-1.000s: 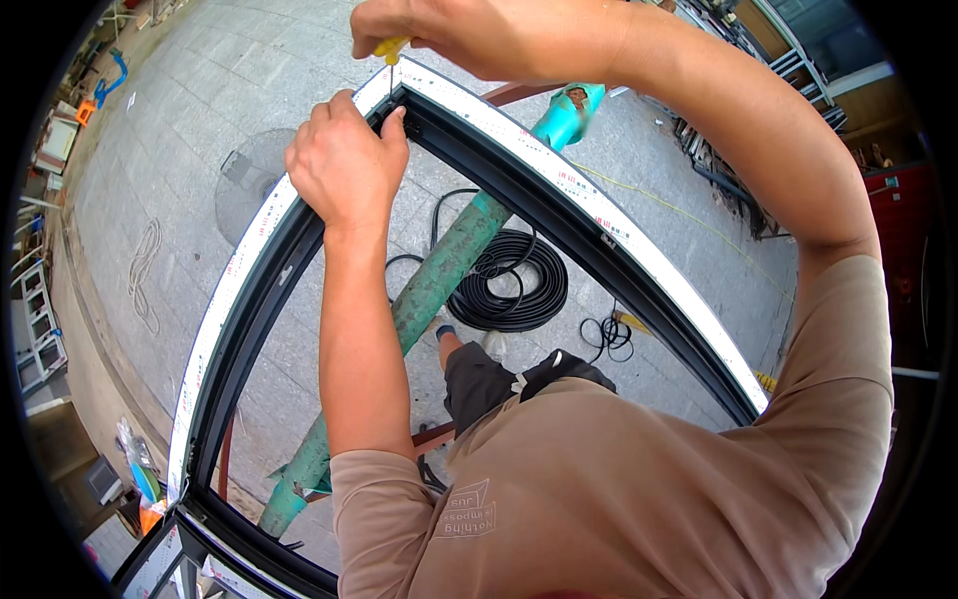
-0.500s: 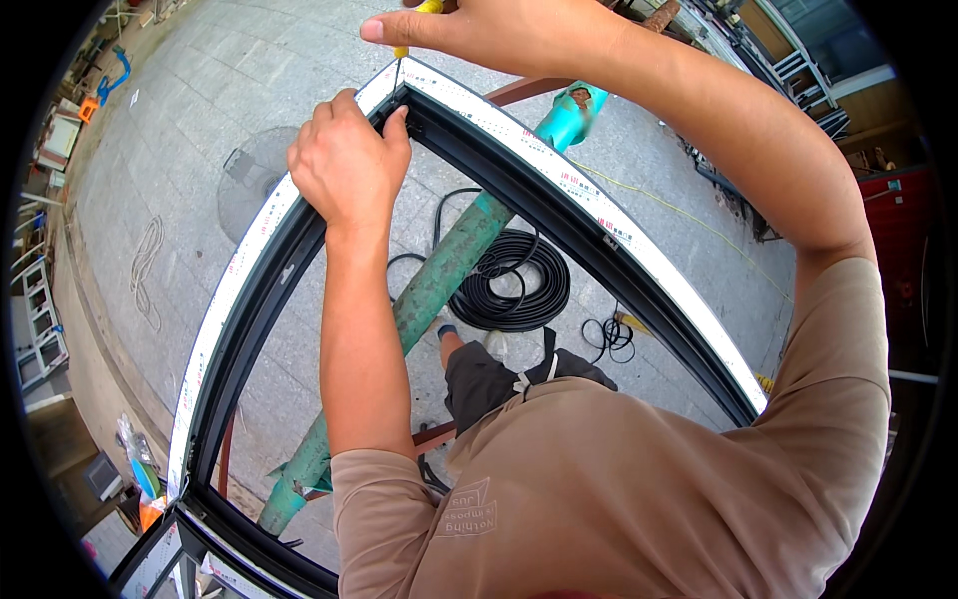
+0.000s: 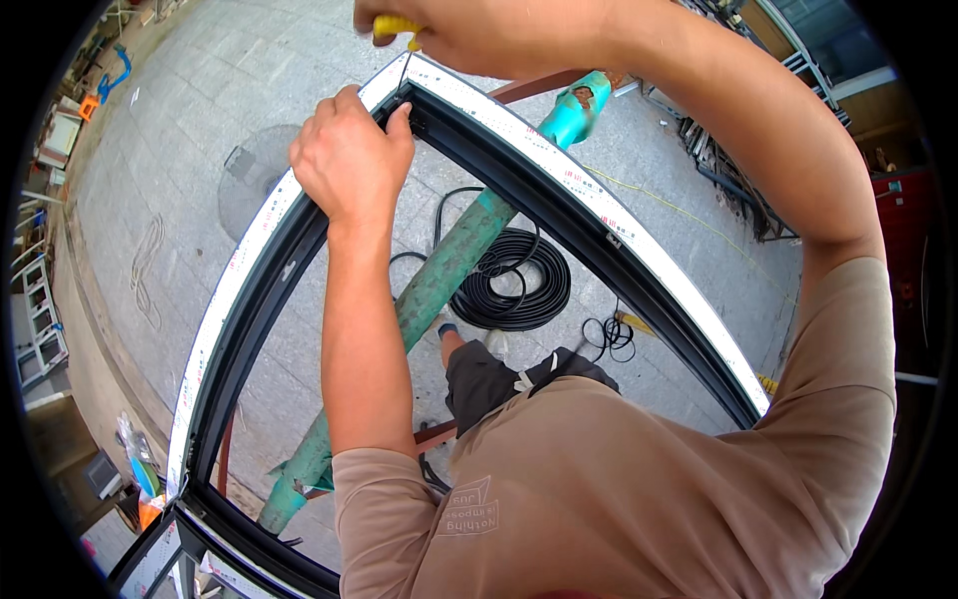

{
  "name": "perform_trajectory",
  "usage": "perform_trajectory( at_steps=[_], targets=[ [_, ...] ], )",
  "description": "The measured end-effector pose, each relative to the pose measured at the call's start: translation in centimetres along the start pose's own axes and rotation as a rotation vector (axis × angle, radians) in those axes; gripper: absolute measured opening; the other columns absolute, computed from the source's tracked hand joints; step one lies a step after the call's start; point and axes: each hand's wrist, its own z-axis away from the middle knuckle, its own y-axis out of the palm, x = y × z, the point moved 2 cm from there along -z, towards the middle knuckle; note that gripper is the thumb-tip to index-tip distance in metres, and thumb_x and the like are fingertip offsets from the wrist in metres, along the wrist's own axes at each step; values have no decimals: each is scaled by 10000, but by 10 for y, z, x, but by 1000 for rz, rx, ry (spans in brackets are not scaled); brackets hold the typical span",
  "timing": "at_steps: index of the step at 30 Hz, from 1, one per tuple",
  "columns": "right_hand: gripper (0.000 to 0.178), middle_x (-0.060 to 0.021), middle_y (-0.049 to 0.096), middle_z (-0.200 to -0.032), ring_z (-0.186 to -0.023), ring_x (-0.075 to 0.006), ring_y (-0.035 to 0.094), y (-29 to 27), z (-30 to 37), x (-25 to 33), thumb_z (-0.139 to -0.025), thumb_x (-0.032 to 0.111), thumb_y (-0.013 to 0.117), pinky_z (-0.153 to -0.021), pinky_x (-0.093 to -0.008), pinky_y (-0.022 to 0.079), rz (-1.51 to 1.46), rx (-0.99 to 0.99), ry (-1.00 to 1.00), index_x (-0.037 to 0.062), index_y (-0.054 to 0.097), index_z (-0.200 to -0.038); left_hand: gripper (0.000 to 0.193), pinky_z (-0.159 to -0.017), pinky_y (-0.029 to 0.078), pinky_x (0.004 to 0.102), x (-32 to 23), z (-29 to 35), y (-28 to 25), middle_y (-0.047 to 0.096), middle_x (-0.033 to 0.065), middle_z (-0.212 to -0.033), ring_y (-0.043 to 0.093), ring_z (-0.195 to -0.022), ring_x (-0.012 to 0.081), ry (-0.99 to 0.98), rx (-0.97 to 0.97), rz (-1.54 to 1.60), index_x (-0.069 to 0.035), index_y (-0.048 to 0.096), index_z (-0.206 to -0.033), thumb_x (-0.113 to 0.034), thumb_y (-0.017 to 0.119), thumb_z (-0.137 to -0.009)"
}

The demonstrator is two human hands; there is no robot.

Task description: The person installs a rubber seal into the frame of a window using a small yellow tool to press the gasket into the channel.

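My right hand (image 3: 489,35) is closed around the yellow handle of a screwdriver (image 3: 396,25) at the top of the view. Its thin shaft slants down to the far corner of a dark window frame (image 3: 529,190), whose outer face carries white protective film. Just left of that corner, my left hand (image 3: 349,160) wraps over the frame's side, its thumb along the inner edge near the screwdriver tip. Whether the tip sits in a screw is too small to tell.
A rusty green pipe (image 3: 454,265) runs diagonally beneath the frame. On the paved floor lie a coil of black rubber strip (image 3: 544,295) and a pale rope (image 3: 147,270). Metal profiles (image 3: 718,170) are heaped at the right; a second frame piece (image 3: 150,559) adjoins the lower left.
My right hand has shifted slightly right and down and turned, tilting the screwdriver's handle. My left hand keeps practically the same place on the frame.
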Motion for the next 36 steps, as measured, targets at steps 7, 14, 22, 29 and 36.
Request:
perform_trajectory(
  at_steps=[7,14,22,29,36],
  targets=[
    [259,-213,859,-1158,-1161,-457,795,11,5,-6,-1014,249,778,-1037,-529,645,2,-234,-521,12,870,-1062,555,-947,621,532,1,0,2,851,148,-1095,828,-1053,382,-28,33,8,-65,871,-1242,-484,989,-898],
    [478,-337,847,-1159,-1143,-528,814,6,3,6,-1124,378,749,-1043,-571,642,-198,-195,93,-80,860,-1201,544,-931,624,533,0,-1,-1,848,152,-1076,828,-1022,387,-33,63,7,-51,870,-1214,-483,983,-904],
    [310,-287,847,-1064,-1079,-509,813,-2,3,0,-1010,281,792,-962,-557,645,-33,-113,20,-23,844,-969,560,-952,630,544,-1,-1,-2,860,160,-1122,835,-1066,397,-48,85,3,-69,873,-1261,-497,975,-917],
    [227,-203,854,-1147,-1185,-446,768,5,9,-7,-1035,203,750,-1025,-538,614,-2,-156,-432,20,849,-1125,562,-967,626,547,-1,-2,-3,861,157,-1134,834,-1081,393,-63,115,2,-76,873,-1271,-501,972,-918],
    [475,-317,831,-1128,-1114,-545,774,24,11,-15,-1241,391,616,-1011,-626,601,-287,-148,27,-35,826,-1220,501,-895,615,507,-2,-1,-3,828,141,-1001,816,-949,368,-4,-7,8,-43,861,-1121,-442,1015,-859]
  ],
)
